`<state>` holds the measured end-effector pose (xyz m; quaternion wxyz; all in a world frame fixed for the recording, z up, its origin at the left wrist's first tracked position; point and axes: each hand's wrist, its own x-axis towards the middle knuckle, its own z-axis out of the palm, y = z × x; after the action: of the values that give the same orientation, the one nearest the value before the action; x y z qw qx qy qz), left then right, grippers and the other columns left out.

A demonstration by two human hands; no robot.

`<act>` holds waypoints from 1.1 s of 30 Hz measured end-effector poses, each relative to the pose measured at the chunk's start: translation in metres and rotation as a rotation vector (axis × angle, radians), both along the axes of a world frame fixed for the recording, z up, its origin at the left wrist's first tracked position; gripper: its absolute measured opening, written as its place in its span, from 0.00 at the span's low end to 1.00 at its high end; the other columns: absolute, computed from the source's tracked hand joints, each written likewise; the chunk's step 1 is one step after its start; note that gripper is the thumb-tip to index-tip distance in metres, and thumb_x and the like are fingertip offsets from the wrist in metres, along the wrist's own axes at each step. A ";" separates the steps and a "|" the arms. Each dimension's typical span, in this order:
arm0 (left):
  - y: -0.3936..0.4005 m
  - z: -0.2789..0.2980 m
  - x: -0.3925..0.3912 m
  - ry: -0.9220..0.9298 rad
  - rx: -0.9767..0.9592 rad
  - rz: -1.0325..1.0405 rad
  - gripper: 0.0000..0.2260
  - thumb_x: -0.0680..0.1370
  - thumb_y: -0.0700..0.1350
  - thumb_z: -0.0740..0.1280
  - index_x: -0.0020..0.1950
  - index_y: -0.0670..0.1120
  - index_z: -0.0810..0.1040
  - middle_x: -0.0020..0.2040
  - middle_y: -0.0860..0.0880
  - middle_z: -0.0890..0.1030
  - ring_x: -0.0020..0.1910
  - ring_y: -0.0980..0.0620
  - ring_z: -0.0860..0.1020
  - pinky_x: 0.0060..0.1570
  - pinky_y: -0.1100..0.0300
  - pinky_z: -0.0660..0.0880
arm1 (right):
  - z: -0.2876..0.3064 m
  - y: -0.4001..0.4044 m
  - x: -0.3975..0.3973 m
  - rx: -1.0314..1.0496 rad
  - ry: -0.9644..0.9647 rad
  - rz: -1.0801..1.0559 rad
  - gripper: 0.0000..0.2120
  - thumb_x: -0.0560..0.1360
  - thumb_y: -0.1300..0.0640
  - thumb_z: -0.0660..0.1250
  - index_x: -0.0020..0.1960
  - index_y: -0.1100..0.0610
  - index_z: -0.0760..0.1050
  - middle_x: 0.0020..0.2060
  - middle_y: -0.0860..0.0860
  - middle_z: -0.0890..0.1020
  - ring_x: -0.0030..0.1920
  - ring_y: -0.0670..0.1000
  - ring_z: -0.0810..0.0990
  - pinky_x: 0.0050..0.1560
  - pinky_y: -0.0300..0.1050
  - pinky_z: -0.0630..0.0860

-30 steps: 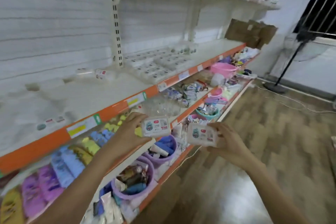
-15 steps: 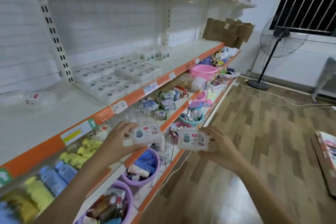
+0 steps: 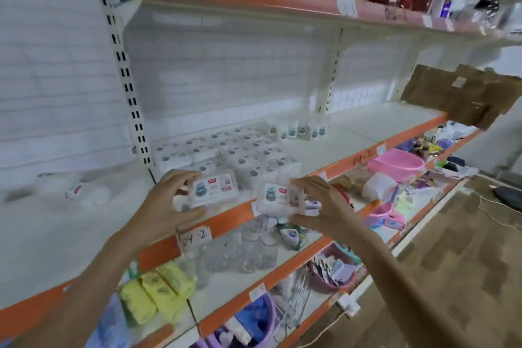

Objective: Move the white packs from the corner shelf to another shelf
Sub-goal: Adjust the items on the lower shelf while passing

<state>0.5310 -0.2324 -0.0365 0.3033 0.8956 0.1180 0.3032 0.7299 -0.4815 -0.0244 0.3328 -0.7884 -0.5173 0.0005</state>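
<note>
My left hand (image 3: pixel 166 206) grips a white pack (image 3: pixel 213 189) with a blue-and-red label, held just above the front edge of the white shelf (image 3: pixel 367 135) marked 04-2. My right hand (image 3: pixel 319 206) holds a second white pack (image 3: pixel 275 198) by its right end, over the orange shelf lip. Behind both packs, several matching white packs (image 3: pixel 226 152) lie in rows on that shelf. A few small white bottles (image 3: pixel 299 130) stand behind the rows.
A loose white pack (image 3: pixel 84 192) lies on the left shelf section. Clear glasses (image 3: pixel 248 248) and yellow packets (image 3: pixel 158 291) sit on the shelf below. A pink basin (image 3: pixel 395 164), cardboard (image 3: pixel 463 99) and wood floor (image 3: pixel 452 277) are to the right.
The view has closed in on the 04-2 shelf. Both hands have risen with their packs from below the shelf lip to its front edge, close to the rows of packs.
</note>
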 end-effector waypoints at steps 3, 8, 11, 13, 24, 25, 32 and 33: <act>0.027 0.009 0.009 -0.008 -0.032 0.138 0.28 0.66 0.39 0.76 0.62 0.53 0.69 0.56 0.62 0.68 0.53 0.69 0.71 0.51 0.79 0.67 | 0.014 0.053 0.035 0.008 0.004 0.139 0.31 0.67 0.55 0.76 0.67 0.55 0.69 0.58 0.46 0.69 0.56 0.44 0.70 0.56 0.32 0.68; 0.057 0.013 0.021 -0.062 -0.268 0.374 0.26 0.67 0.37 0.75 0.61 0.50 0.69 0.54 0.55 0.72 0.53 0.55 0.74 0.46 0.71 0.73 | 0.024 0.151 0.081 -0.145 -0.050 0.355 0.33 0.71 0.49 0.71 0.71 0.55 0.63 0.66 0.50 0.66 0.65 0.47 0.65 0.61 0.31 0.58; 0.069 0.008 0.029 -0.055 -0.421 0.486 0.25 0.67 0.34 0.74 0.62 0.45 0.71 0.58 0.48 0.74 0.53 0.50 0.75 0.42 0.72 0.74 | 0.021 0.205 0.092 -0.329 -0.068 0.465 0.34 0.73 0.46 0.68 0.73 0.55 0.59 0.72 0.51 0.60 0.72 0.50 0.57 0.69 0.42 0.56; 0.073 0.004 0.035 -0.007 -0.440 0.570 0.27 0.68 0.35 0.74 0.65 0.42 0.71 0.59 0.48 0.72 0.52 0.51 0.73 0.40 0.73 0.71 | 0.016 0.232 0.094 -0.392 -0.089 0.522 0.34 0.74 0.46 0.67 0.74 0.56 0.57 0.72 0.51 0.58 0.72 0.51 0.57 0.69 0.46 0.57; 0.071 -0.021 0.057 -0.040 -0.613 0.739 0.27 0.71 0.33 0.71 0.68 0.41 0.67 0.65 0.46 0.71 0.57 0.53 0.70 0.55 0.63 0.67 | 0.000 0.275 0.111 -0.441 -0.315 0.642 0.30 0.75 0.46 0.63 0.73 0.54 0.59 0.69 0.54 0.65 0.68 0.56 0.59 0.66 0.50 0.61; 0.072 -0.023 0.060 -0.052 -0.625 0.734 0.27 0.71 0.32 0.70 0.68 0.41 0.67 0.65 0.46 0.71 0.57 0.54 0.70 0.53 0.64 0.69 | -0.001 0.275 0.112 -0.437 -0.320 0.636 0.30 0.75 0.46 0.63 0.72 0.54 0.60 0.68 0.54 0.66 0.68 0.57 0.60 0.66 0.50 0.62; 0.080 -0.033 0.075 -0.138 -0.671 0.707 0.22 0.69 0.30 0.71 0.59 0.43 0.70 0.49 0.57 0.74 0.44 0.65 0.73 0.35 0.75 0.73 | -0.004 0.273 0.114 -0.386 -0.255 0.618 0.28 0.74 0.43 0.64 0.70 0.53 0.64 0.69 0.53 0.64 0.68 0.55 0.61 0.66 0.49 0.63; 0.081 -0.035 0.075 -0.145 -0.664 0.713 0.21 0.69 0.30 0.71 0.58 0.43 0.70 0.48 0.58 0.74 0.45 0.65 0.73 0.35 0.75 0.73 | -0.005 0.272 0.114 -0.375 -0.255 0.617 0.27 0.74 0.44 0.64 0.70 0.52 0.64 0.68 0.52 0.65 0.68 0.54 0.62 0.66 0.49 0.63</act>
<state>0.6058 -0.1512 -0.0717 0.4572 0.6308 0.4862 0.3958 0.8441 -0.2092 -0.0295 0.0999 -0.6364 -0.7587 0.0971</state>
